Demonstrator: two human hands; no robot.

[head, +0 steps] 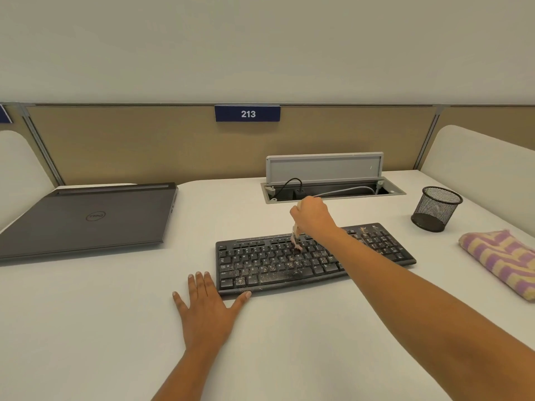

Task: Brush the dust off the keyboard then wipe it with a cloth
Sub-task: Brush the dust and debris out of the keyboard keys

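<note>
Right hand (311, 217) gripping one brush (296, 240) on one keyboard (373, 247); left hand (207, 305) flat

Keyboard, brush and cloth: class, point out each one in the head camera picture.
keyboard (260, 269), head view, on the dusty letter keys.
brush (296, 242), head view, on its bristles against the keys.
cloth (500, 259), head view, on the middle of its striped top.

Setting: office, one numbered workstation in a partitioned row. Evidence: tan partition panel (144, 146) with grey metal posts; blue plate (247, 113) reading 213, a second blue plate (4, 114) at the far left edge; white desk (86, 328) with flip-up cable box (324, 167), leads plugged inside; closed dark laptop (86, 218); black keyboard (260, 264); black mesh pen cup (435, 209); white rounded side screens (477, 169) at both ends.
</note>
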